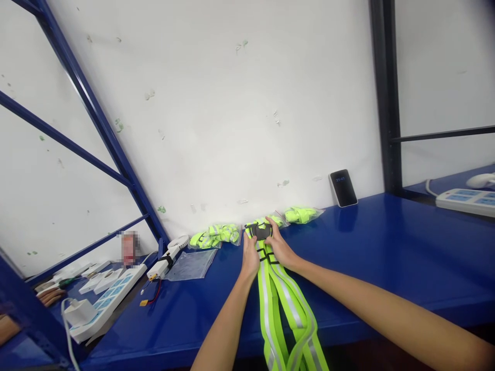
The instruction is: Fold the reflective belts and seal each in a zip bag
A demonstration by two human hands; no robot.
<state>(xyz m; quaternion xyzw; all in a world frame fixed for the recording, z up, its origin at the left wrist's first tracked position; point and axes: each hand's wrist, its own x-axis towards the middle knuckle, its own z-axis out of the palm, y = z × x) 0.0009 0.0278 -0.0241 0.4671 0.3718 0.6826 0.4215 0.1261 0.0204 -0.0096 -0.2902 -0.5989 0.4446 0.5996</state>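
My left hand (250,257) and my right hand (281,247) hold the top of a neon-yellow reflective harness (292,304) from its two sides. Between my fingers sits a dark grey plate or buckle (262,231), where the straps meet. Below it, black strap adjusters (273,257) show on the yellow bands. The straps, with silver stripes, hang down over the table's front edge. Just behind my hands lies a bagged bundle of the same yellow material (270,221), partly hidden.
Bagged yellow bundles (218,234) and another bag (301,214) line the wall. A clear plastic bag (192,264), a small white fan (178,241) and a wired connector (144,303) lie left on the blue table (367,257). A clock display (343,188) leans behind; a power strip (110,301) is left.
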